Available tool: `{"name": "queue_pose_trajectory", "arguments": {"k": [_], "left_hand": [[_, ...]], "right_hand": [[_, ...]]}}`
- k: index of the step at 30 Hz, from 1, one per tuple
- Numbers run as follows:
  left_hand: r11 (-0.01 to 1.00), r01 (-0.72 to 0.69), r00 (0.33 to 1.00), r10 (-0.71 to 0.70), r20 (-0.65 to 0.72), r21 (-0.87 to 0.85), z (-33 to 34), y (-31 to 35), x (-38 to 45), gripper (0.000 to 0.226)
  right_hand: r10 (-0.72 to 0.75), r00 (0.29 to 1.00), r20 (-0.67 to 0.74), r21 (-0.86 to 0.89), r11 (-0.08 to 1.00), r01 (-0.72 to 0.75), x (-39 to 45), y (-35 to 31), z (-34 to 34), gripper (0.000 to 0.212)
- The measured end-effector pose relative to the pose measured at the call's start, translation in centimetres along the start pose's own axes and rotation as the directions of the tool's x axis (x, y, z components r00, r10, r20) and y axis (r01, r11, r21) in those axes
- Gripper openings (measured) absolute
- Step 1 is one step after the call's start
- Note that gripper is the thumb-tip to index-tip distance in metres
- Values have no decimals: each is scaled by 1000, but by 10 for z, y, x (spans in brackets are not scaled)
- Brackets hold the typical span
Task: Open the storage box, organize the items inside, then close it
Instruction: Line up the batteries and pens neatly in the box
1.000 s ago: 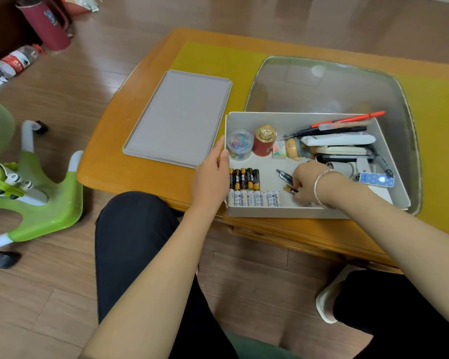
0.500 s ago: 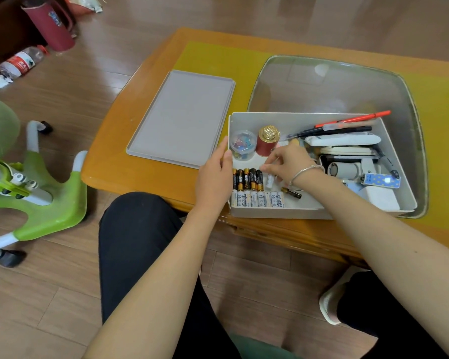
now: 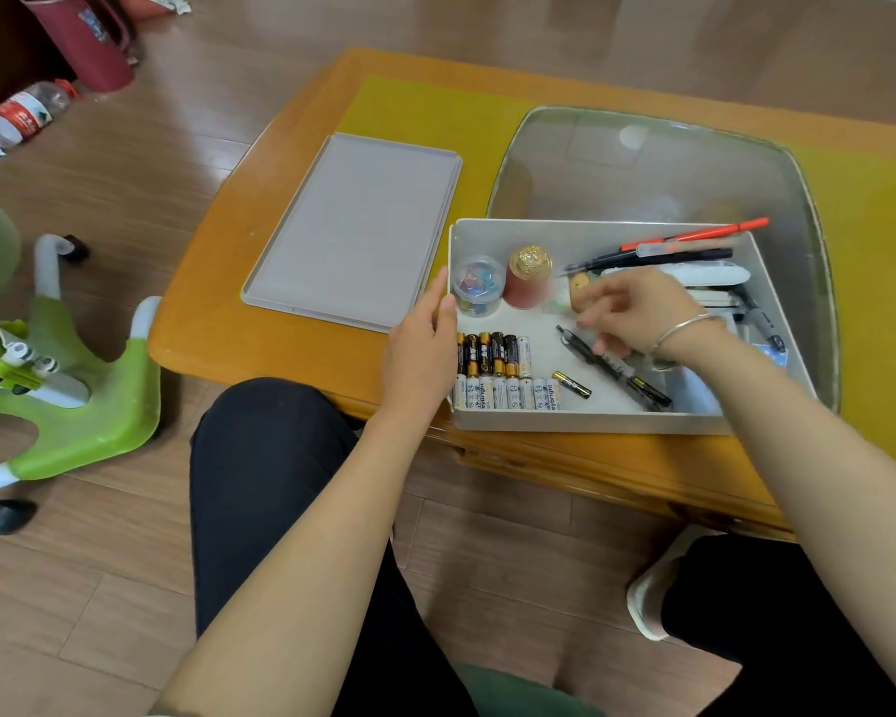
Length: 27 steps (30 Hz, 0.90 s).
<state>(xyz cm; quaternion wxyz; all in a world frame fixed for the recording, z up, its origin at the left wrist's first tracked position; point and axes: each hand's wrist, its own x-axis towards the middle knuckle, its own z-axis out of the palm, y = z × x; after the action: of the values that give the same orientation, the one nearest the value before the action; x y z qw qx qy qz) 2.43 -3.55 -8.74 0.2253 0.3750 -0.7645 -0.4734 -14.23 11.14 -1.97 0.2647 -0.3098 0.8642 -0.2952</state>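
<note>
The open white rectangular plastic storage box [image 3: 590, 424] sits at the wooden table's [image 3: 218, 323] near edge, its one flat grey lid [image 3: 355, 230] just beside it. Inside lie two rows of batteries [image 3: 497, 372], roughly six each, plus one stray. The left hand [image 3: 422, 349] rests straight-fingered against the box wall. The right hand [image 3: 629, 313] is blurred with fingers loosely curled; I cannot tell whether it holds anything, and it hides items beneath.

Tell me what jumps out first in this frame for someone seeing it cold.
The open storage box at the table's near edge, with batteries lined in neat rows in its near-left corner and pens piled at the far right. The left hand rests on its left wall; the right hand hovers inside. The grey lid lies flat beside it, left.
</note>
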Motion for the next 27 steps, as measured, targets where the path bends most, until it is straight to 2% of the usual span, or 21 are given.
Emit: {"name": "queue_pose_trajectory", "arguments": {"k": [2, 5, 7, 10, 13, 16, 19, 22, 25, 27], "left_hand": [[1000, -9, 1000, 9, -3, 4, 0, 0, 0, 43], [1000, -24, 1000, 24, -5, 21, 0, 1, -1, 43], [999, -24, 1000, 24, -5, 21, -1, 2, -1, 43], [1000, -24, 1000, 24, -5, 18, -1, 2, -1, 43], [1000, -30, 1000, 30, 1, -2, -1, 2, -2, 43], [999, -26, 1000, 26, 3, -29, -1, 3, -2, 43], [999, -28, 1000, 29, 5, -37, 0, 1, -1, 43], [999, -31, 1000, 31, 6, -38, 1, -1, 0, 43], [999, -35, 999, 35, 10, -29, 1, -2, 0, 43], [999, -31, 1000, 32, 2, -28, 1, -2, 0, 43]], "right_hand": [[4, 999, -35, 100, 995, 0, -10, 7, -18, 18], [9, 999, -41, 37, 999, -7, -22, 14, -29, 15], [1, 999, -52, -156, 988, -9, -24, 19, -28, 15], [24, 998, 57, -492, 870, 7, -26, 21, -26, 15], [138, 978, 154, -629, 778, -10, -27, 24, -22, 19], [175, 973, 150, -758, 653, 0, -24, 28, -16, 20], [234, 961, 150, -811, 585, -16, -21, 32, -10, 19], [244, 961, 130, -826, 563, -31, -18, 34, -6, 11], [237, 965, 115, -837, 546, -35, -18, 36, -3, 32], [240, 962, 127, -837, 546, -26, -19, 36, -2, 37]]}}
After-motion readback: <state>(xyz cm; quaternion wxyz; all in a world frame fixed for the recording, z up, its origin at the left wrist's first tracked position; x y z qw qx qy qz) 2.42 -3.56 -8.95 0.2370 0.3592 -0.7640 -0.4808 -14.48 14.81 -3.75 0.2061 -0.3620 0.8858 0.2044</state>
